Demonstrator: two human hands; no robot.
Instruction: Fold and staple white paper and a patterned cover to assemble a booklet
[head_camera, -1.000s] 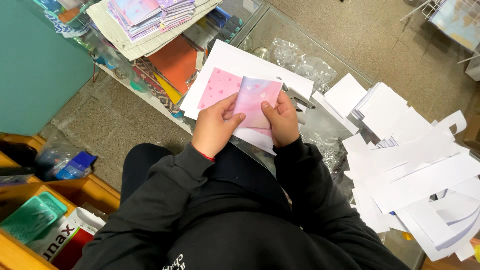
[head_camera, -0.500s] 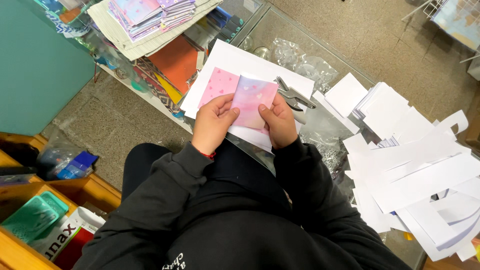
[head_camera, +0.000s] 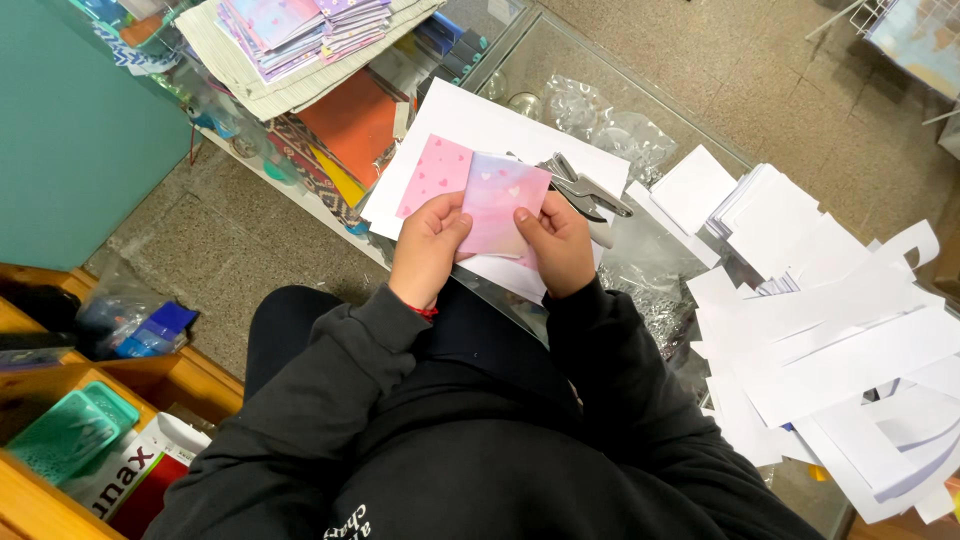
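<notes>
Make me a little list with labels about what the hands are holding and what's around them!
left hand: grips the left edge of the pastel card
right hand: grips the right edge of the same card
pastel card: pink and purple with small hearts
pink sheet: lies beside the card, on the white paper
white paper: big sheet on the glass table
metal tool: on the white paper, right of the card
paper scraps: white pile to the right

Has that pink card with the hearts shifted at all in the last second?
No. The pink card, held in both the left hand and the right hand, sits in the same place against the white sheet.
</notes>
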